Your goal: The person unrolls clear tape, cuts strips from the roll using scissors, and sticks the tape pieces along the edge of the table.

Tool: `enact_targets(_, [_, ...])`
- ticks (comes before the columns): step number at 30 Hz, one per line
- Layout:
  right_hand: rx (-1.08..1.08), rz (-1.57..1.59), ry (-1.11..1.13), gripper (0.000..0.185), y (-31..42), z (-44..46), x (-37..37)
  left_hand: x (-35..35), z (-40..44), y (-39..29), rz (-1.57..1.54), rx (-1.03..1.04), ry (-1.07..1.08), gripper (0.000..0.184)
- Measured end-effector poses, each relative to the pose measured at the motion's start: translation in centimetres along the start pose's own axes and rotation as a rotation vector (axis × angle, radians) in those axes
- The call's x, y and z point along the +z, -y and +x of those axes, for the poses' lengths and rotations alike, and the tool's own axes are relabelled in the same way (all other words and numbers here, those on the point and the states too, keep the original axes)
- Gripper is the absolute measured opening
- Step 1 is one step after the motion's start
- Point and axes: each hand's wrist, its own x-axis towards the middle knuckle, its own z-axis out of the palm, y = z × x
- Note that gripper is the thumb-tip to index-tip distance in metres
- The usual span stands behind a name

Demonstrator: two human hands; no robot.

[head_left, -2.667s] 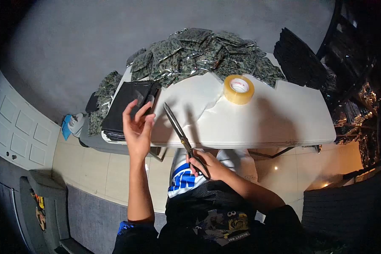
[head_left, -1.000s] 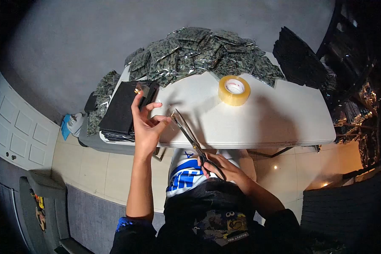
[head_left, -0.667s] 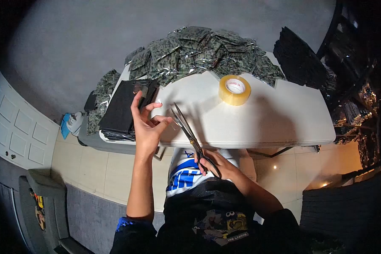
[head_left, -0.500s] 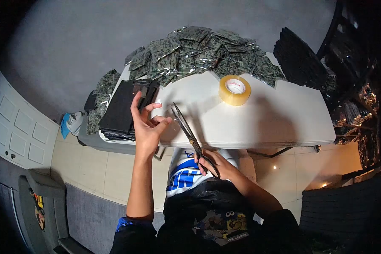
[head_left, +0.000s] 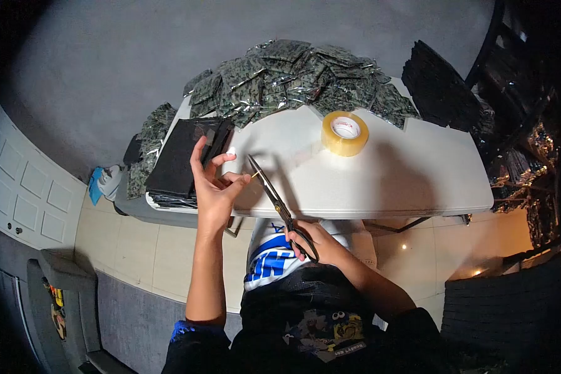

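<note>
My right hand (head_left: 310, 240) is wrapped round the handles of black scissors (head_left: 278, 202), whose blades point up and left, nearly together, over the front of the white table (head_left: 368, 181). Their upper part is close beside my left hand (head_left: 215, 184). That hand pinches a thin, glinting end of clear tape (head_left: 254, 175) between thumb and a finger, with other fingers raised. A faint see-through strip lies between there and the yellowish tape roll (head_left: 345, 133), which rests on the table. Behind my left fingers is a stack of flat black packets (head_left: 177, 159).
A wide heap of camouflage-patterned plastic packets (head_left: 293, 78) covers the table's back. More lie beyond its left side (head_left: 153, 140). A tall dark stack (head_left: 442, 87) stands at the back right, near a rack of shiny packets (head_left: 520, 162). A grey sofa (head_left: 68, 293) is at lower left.
My left hand has moved right from the black stack and closed on the tape. The scissors' blades, spread a second ago, are now nearly together. The roll has shifted slightly left since the first frame.
</note>
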Motion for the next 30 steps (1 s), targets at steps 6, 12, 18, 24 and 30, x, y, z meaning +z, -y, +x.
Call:
enact_targets(6, [0.003, -0.095, 0.039, 0.034, 0.9, 0.5, 0.2, -0.9, -0.4, -1.8, -0.062, 0.101, -0.037, 0.109])
enact_targets(12, [-0.236, -0.373, -0.080, 0.033, 3.1, -0.2, -3.5, -1.7, -0.7, -4.2, -0.099, 0.217, -0.053, 0.109])
enact_targets(18, [-0.250, -0.842, -0.249, 0.028, 7.4, -2.4, -12.0, -0.2, -0.6, -3.5, -0.128, 0.238, 0.028, 0.111])
enact_targets(24, [-0.261, -1.073, -0.221, 0.026, 7.1, -3.0, -20.4, 3.1, -0.5, -2.3, -0.140, 0.218, 0.140, 0.112])
enact_targets(30, [-0.269, -1.138, -0.250, 0.028, 5.6, -3.0, -23.7, 9.1, -0.4, -1.4, -0.169, 0.199, 0.260, 0.111])
